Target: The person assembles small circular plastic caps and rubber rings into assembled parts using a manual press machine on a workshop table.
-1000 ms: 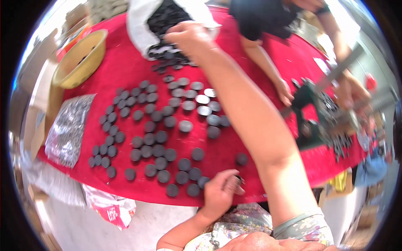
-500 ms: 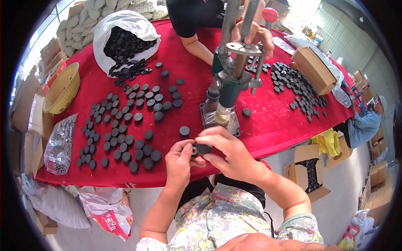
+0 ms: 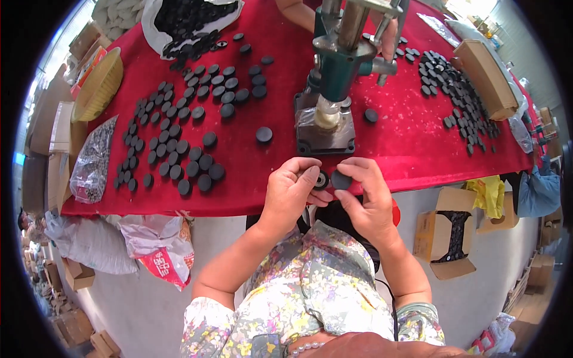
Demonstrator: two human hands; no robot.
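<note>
My left hand (image 3: 291, 190) pinches a small round black part with a pale metal centre (image 3: 321, 179) between thumb and fingers. Close beside it, my right hand (image 3: 369, 200) grips a smooth black round cap (image 3: 341, 180) by its edge. Both hands are at the near edge of the red-covered table, just in front of the green hand press (image 3: 337, 71) and its metal base (image 3: 322, 138). One loose black cap (image 3: 264, 135) lies left of that base, and another cap (image 3: 370, 115) lies to its right.
Many black caps (image 3: 173, 131) spread over the red cloth (image 3: 239, 185) at left, below an open white sack (image 3: 156, 36). A yellow basket (image 3: 98, 89) and a clear bag of small metal parts (image 3: 92, 167) stand far left. Across the table, another person's hand (image 3: 389, 39) is by the press.
The view has tilted down and toward me. My hands have drawn slightly apart, so the cap and the metal-centred part now show separately. The other person's hand shows lower beside the press.
</note>
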